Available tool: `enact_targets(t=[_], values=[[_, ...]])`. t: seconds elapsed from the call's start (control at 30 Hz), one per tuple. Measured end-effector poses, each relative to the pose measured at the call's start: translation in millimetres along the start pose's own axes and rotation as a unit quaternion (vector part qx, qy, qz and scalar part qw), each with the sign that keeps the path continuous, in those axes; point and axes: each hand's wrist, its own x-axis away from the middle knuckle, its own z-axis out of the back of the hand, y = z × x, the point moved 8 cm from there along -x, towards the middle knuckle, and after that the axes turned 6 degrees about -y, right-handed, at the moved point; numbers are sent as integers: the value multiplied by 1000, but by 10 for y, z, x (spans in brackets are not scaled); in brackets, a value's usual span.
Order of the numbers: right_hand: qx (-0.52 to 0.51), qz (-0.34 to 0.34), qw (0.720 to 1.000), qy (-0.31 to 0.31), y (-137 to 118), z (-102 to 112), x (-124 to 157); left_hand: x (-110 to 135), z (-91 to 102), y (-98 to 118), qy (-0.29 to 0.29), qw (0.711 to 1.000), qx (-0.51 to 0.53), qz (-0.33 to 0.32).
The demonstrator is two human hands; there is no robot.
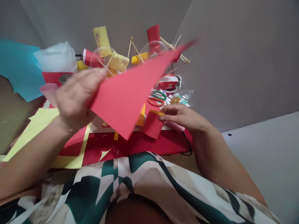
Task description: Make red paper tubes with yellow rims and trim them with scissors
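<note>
My left hand point(76, 96), blurred by motion, grips the left edge of a red paper sheet point(130, 96). The sheet is tilted up over the work surface, and its far corner reaches to the right. Between the thumb and fingers of my right hand point(179, 115) is the top rim of a small red paper tube point(153, 125) with a yellow edge. A piece of orange paper point(141, 116) shows just left of the tube, partly hidden by the sheet. Scissors point(157, 100) with green and orange handles lie behind the tube.
Blue paper point(20, 71) and clear plastic containers point(57, 57) are at the back left. Several decorated paper tubes point(102, 40) and joined sticks point(132, 43) stand at the back. Yellow paper point(30, 127) lies at left; scraps point(104, 154) dot the red cloth point(137, 146).
</note>
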Motion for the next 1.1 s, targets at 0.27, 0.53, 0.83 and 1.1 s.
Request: enact_targets(t=[0.27,0.53,0.83,1.1], values=[[-94,0,940,327,139,722,636,335,-860,294,-134,962,-49,-232],[-110,217,806,540,-39,926,884,639,-1355,111,-387,919,-34,-69],[112,334,848,396,-510,369,597,822,-1141,303,-457,887,64,28],[319,287,872,236,-574,-14,256,747,-1180,651,-338,929,12,-148]])
